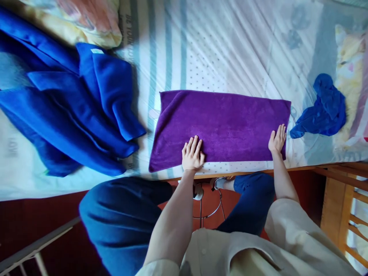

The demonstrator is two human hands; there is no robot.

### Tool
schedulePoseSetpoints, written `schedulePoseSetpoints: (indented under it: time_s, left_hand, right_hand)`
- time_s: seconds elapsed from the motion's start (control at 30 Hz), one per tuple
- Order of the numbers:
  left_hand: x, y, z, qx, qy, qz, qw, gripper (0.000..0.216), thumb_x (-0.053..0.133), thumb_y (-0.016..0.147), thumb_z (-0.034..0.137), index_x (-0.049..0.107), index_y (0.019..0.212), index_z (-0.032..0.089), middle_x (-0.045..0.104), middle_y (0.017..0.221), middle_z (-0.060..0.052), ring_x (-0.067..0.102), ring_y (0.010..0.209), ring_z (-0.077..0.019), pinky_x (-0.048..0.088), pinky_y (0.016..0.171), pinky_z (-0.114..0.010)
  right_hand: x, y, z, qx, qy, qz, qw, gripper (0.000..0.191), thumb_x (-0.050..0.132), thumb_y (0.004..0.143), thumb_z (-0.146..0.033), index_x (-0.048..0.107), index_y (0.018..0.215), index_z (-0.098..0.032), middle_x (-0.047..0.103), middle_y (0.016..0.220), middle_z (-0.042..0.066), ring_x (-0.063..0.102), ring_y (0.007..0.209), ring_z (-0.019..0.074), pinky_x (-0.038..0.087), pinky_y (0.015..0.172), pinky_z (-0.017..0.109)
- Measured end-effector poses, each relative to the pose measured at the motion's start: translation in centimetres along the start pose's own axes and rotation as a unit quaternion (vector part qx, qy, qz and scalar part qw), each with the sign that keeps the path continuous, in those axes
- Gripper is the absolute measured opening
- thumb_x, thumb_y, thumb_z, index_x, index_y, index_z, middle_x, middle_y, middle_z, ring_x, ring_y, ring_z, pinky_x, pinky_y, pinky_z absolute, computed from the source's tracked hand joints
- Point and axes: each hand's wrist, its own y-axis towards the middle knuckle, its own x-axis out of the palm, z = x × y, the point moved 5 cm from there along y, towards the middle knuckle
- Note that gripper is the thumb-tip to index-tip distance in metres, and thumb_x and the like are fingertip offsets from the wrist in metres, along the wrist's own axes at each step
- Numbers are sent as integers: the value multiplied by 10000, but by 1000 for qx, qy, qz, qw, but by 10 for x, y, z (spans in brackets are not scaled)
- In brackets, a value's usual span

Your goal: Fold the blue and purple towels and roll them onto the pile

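Observation:
A purple towel (227, 122) lies spread on the bed, its long side roughly along the bed's near edge. Its left end is slightly creased and skewed. My left hand (193, 154) rests flat on the towel's near edge, left of the middle, with the fingers apart. Near the right end of the towel, my right hand (278, 140) lies with fingers stretched out along the short edge. Neither hand grips the cloth.
Several blue cloths (66, 99) lie heaped on the left of the bed sheet (224, 50). A small crumpled blue cloth (324, 107) is on the right, beside a cat-print pillow (349, 73). A wooden bed rail (335, 207) stands at the lower right.

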Motion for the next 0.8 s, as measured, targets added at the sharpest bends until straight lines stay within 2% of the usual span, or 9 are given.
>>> schedulePoseSetpoints:
  time_s: [0.1,0.2,0.27,0.3,0.43,0.5,0.6,0.7,0.8]
  left_hand:
    - [0,1,1,2,4,0,1000,609,496,943,300,603,1528,167,453,1691,-137,359,1616,-322,194,1350,-543]
    - [1,1,2,7,-2,-6,1000,618,498,939,296,597,1535,166,439,1699,-136,353,1619,-322,200,1350,-544]
    - [2,2,2,6,-7,-9,1000,625,494,939,289,588,1545,170,434,1702,-133,347,1623,-319,198,1353,-544]
    - [3,2,2,5,-7,-8,1000,626,491,940,285,585,1548,169,433,1702,-133,344,1625,-318,197,1354,-544]
    - [4,2,-1,11,1,-7,1000,631,496,947,290,572,1561,165,440,1696,-137,326,1634,-310,191,1357,-543]
    - [6,2,-3,19,7,-21,1000,617,505,963,306,570,1564,178,439,1695,-136,311,1641,-309,185,1359,-545]
    - [10,1,-5,20,18,-37,999,592,510,993,327,568,1564,180,407,1711,-147,296,1647,-313,190,1359,-549]
    - [11,0,-4,22,24,-33,999,603,514,1000,332,545,1576,157,386,1719,-166,296,1646,-317,212,1355,-554]
    - [11,-1,-2,32,26,-12,999,594,474,1007,281,535,1585,160,412,1706,-162,331,1633,-296,236,1352,-542]
  right_hand:
    - [-12,6,8,15,-7,-16,1000,664,346,1033,-343,445,1618,-46,325,1731,252,269,1657,371,130,1371,564]
    - [-9,-8,-31,24,1,25,999,670,347,1049,-370,424,1630,-44,282,1748,259,187,1680,368,99,1359,636]
    - [8,-37,-84,11,30,46,998,674,333,1070,-412,373,1661,-91,249,1767,239,135,1691,366,90,1318,741]
    - [22,-56,-116,2,46,36,998,678,316,1077,-418,342,1679,-108,234,1773,237,109,1694,367,99,1296,778]
    - [90,-133,-246,-81,60,-66,993,693,339,1076,-398,279,1727,-169,234,1786,173,89,1699,329,154,1324,724]
    - [110,-158,-283,-84,60,-75,992,677,309,1081,-358,252,1741,-220,249,1788,125,111,1698,305,165,1336,705]
    - [119,-171,-296,-58,111,-56,991,654,266,1081,-297,283,1734,-271,339,1758,98,173,1689,288,154,1339,710]
    - [117,-170,-285,-43,143,-60,987,640,263,1070,-265,381,1699,-254,397,1729,109,220,1678,288,151,1342,701]
    - [113,-170,-276,-62,138,-76,986,622,307,1061,-271,442,1667,-236,412,1721,117,270,1663,284,168,1355,657]
